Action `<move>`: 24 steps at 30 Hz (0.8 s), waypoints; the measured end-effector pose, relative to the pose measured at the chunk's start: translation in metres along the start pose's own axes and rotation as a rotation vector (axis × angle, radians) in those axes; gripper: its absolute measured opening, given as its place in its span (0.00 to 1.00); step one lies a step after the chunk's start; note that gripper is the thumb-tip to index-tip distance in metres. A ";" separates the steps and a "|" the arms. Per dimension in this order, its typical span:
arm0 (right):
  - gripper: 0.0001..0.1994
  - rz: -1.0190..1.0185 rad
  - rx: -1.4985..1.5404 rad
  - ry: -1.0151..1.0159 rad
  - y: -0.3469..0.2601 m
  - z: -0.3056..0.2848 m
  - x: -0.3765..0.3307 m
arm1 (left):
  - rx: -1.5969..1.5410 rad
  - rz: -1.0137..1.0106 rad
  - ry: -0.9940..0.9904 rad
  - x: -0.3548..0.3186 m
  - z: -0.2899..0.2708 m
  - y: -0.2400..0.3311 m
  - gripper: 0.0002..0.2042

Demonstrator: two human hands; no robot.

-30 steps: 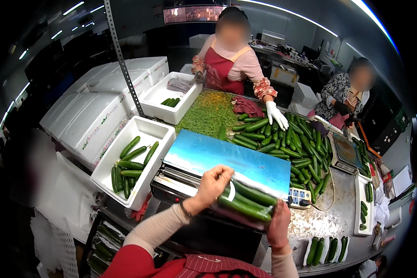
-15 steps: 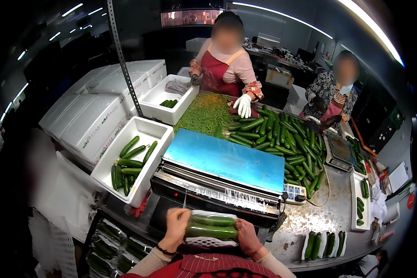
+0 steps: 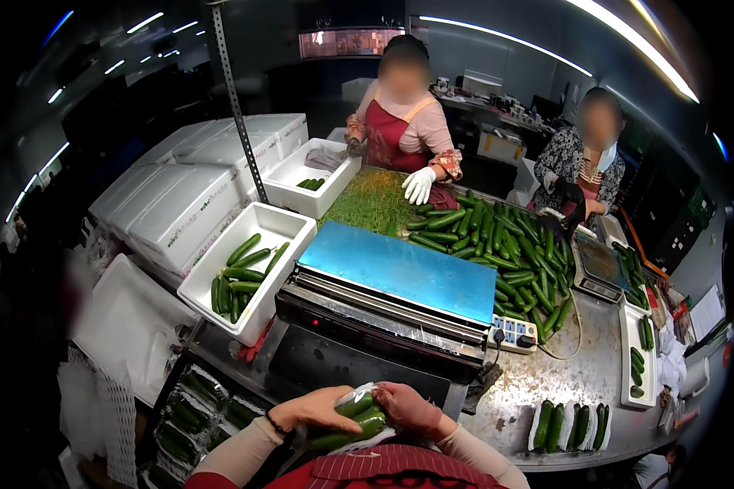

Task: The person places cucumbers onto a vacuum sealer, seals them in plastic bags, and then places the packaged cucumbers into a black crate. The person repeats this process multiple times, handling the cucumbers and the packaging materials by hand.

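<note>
I have pulled the pack of cucumbers (image 3: 352, 420) off the wrapping machine (image 3: 387, 306) and down against my chest; 1 second ago it lay up at the machine's front edge under my hands. My left hand (image 3: 316, 410) now cups it from above on the left, fingers curled over the film, and my right hand (image 3: 408, 407) grips its right end, so both hands are closed on it. The blue plate (image 3: 400, 269) is bare again. By my judgement the film is on and I am smoothing it round the tray. The white box of cucumbers (image 3: 249, 269) sits to my left.
</note>
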State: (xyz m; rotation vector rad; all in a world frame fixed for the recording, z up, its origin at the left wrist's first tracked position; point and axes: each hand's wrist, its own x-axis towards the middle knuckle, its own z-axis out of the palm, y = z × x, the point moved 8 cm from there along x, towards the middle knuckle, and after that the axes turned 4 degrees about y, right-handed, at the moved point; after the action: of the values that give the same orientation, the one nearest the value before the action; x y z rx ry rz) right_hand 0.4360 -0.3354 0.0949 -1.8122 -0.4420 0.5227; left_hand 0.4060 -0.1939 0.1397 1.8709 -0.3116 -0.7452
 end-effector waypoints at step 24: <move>0.31 -0.081 0.056 0.010 0.024 0.011 -0.098 | -0.291 -0.182 0.083 -0.018 0.103 -0.014 0.30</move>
State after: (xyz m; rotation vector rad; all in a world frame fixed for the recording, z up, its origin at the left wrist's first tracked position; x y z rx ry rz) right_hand 0.3492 -0.3869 0.0819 -1.7352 -0.4874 0.4652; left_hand 0.3266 -0.2546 0.1064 1.6615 0.0215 -0.7871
